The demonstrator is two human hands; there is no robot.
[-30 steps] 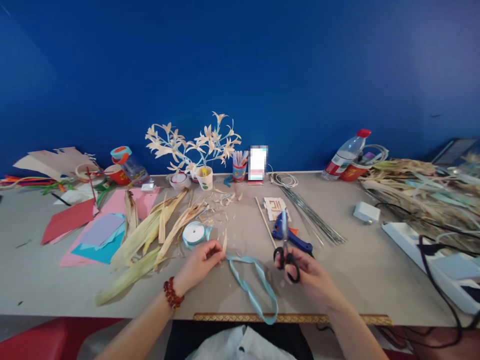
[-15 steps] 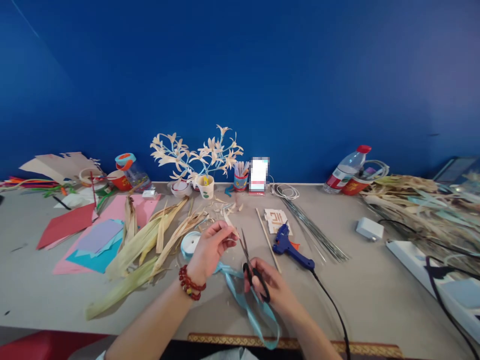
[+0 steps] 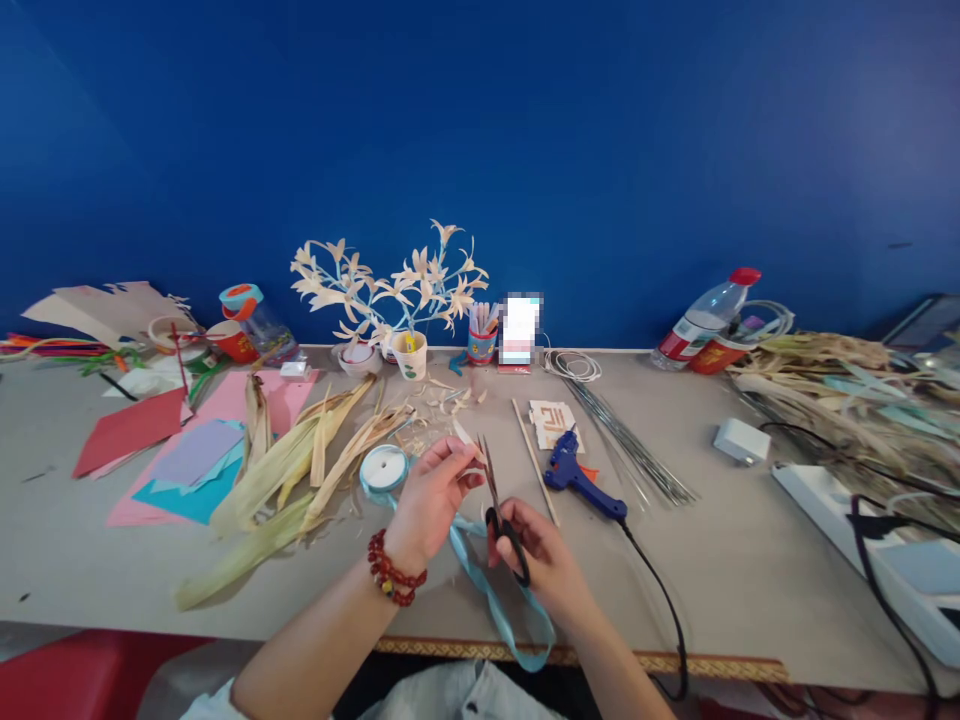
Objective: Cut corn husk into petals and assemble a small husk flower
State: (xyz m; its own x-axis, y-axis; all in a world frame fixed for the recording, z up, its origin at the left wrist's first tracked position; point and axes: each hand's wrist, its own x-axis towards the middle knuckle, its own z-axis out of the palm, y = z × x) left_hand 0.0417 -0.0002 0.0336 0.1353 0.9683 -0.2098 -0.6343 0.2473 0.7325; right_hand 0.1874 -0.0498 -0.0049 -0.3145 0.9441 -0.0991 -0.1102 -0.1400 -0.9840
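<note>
My left hand (image 3: 426,502), with a beaded bracelet (image 3: 391,575) at the wrist, pinches a small pale strip (image 3: 463,434) that looks like corn husk. The strip's tip sticks up past the fingers. Black-handled scissors (image 3: 492,490) are in my right hand (image 3: 546,562), fingers in the loops and blades pointing up. The slightly parted blades stand right beside my left fingertips; whether they touch the strip I cannot tell. Light blue ribbon (image 3: 495,612) trails below both hands from a spool (image 3: 384,467) left of my left hand.
Corn husks (image 3: 274,487) and coloured paper (image 3: 199,455) lie on the left. A blue glue gun (image 3: 577,475), thin stick (image 3: 534,460) and wire bundle (image 3: 634,440) lie to the right. Husk flowers in a cup (image 3: 409,357) and a phone (image 3: 520,328) stand behind; a power strip (image 3: 862,545) sits far right.
The view has tilted down slightly, so the table appears higher. The scissor blades have come closer together and nearer my left fingertips. Both hands keep their holds.
</note>
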